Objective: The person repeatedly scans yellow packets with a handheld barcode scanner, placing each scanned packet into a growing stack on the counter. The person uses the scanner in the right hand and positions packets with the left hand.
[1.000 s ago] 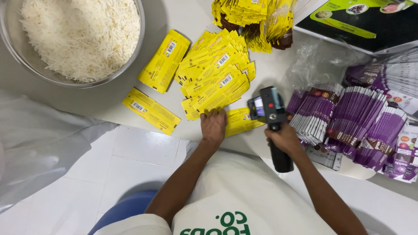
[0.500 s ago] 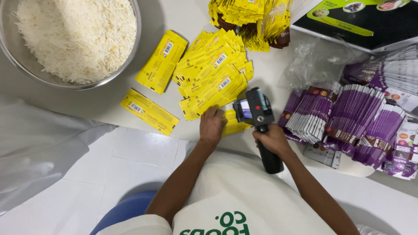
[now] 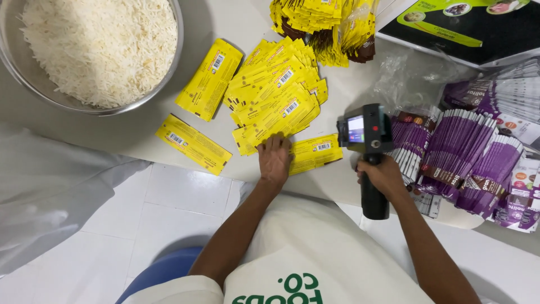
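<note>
Seen from above, at a white table (image 3: 140, 135). Left hand (image 3: 274, 160) pressed flat on a single yellow sachet (image 3: 315, 153) at the table's near edge. Right hand (image 3: 384, 175) gripped around the handle of a black handheld device (image 3: 368, 147) with a small lit screen, held just right of that sachet. Behind the left hand, a fanned pile of yellow sachets (image 3: 275, 95). Far left, a metal bowl (image 3: 163, 84) of white rice (image 3: 101, 48). Right, stacks of purple sachets (image 3: 455, 152). Crumpled clear plastic (image 3: 410, 79) behind the device.
</note>
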